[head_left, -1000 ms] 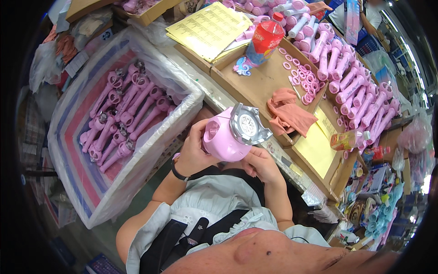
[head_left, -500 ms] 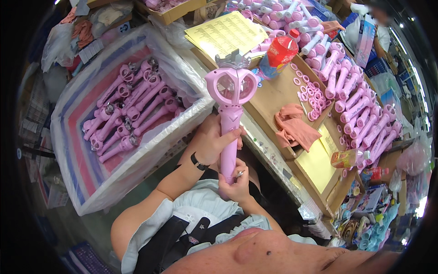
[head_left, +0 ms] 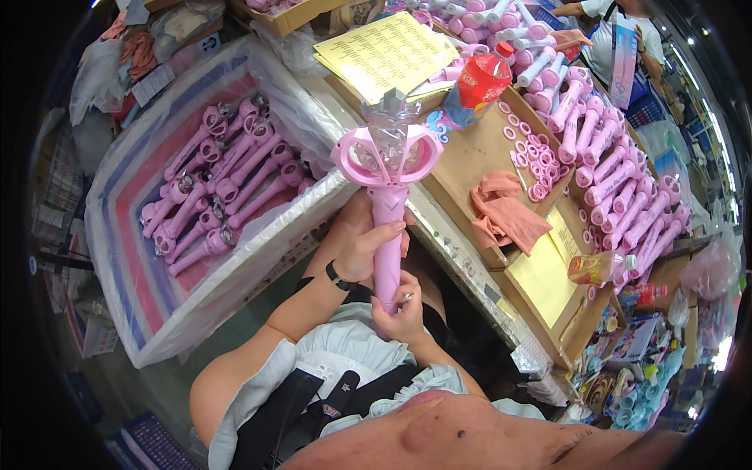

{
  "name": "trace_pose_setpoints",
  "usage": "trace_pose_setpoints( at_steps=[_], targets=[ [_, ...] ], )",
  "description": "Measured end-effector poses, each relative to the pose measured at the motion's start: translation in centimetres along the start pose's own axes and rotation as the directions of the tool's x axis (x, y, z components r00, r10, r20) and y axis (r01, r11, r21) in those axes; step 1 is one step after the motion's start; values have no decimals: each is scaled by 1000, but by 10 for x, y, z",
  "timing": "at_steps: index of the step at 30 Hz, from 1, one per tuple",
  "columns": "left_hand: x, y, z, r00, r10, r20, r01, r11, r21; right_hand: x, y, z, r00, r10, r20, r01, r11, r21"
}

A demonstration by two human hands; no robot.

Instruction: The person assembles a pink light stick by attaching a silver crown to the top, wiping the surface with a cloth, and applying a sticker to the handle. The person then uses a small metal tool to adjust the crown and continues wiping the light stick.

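A pink toy light stick (head_left: 387, 205), with a clear crown top inside pink loops, stands upright in front of my body. My left hand (head_left: 365, 249), with a black band at its wrist, is closed around the upper part of the handle. Lower down, my right hand (head_left: 400, 315) has its fingers closed around the handle's bottom end. A small shiny metallic bit (head_left: 406, 298) shows at the right fingers; what it is cannot be made out. To the left, a lined bin (head_left: 149, 345) contains several similar pink light sticks (head_left: 227, 168).
On the right-hand table lie pink rings (head_left: 538, 166), an orange cloth (head_left: 507, 213), yellow sheets (head_left: 384, 55) and a red-labelled bottle (head_left: 478, 84). Pink handles (head_left: 619, 172) are piled beyond, near another small bottle (head_left: 599, 269). Another person (head_left: 627, 35) stands at the far right.
The light stick has turned about its long axis and shifted slightly left, its head showing from another side. Both hands stay closed on it. The person at the far right has moved.
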State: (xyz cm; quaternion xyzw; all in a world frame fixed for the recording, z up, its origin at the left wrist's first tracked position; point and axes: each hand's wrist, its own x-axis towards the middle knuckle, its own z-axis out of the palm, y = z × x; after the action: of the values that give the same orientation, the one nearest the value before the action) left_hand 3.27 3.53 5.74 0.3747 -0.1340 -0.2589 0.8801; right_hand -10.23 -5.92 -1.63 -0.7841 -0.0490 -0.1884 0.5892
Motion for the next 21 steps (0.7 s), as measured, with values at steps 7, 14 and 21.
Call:
trace_pose_setpoints(
  at_steps=[7,14,21],
  targets=[
    [26,12,-10,973,229,-23,-229,973,2,-12,2,5,1000,2,-26,2,983,184],
    [8,6,-5,995,-47,84,31,983,179,-10,1,4,993,76,-94,-64,990,123],
    [6,1,0,995,-89,35,89,996,-5,-9,1,4,994,59,-91,-47,991,121]
  ],
)
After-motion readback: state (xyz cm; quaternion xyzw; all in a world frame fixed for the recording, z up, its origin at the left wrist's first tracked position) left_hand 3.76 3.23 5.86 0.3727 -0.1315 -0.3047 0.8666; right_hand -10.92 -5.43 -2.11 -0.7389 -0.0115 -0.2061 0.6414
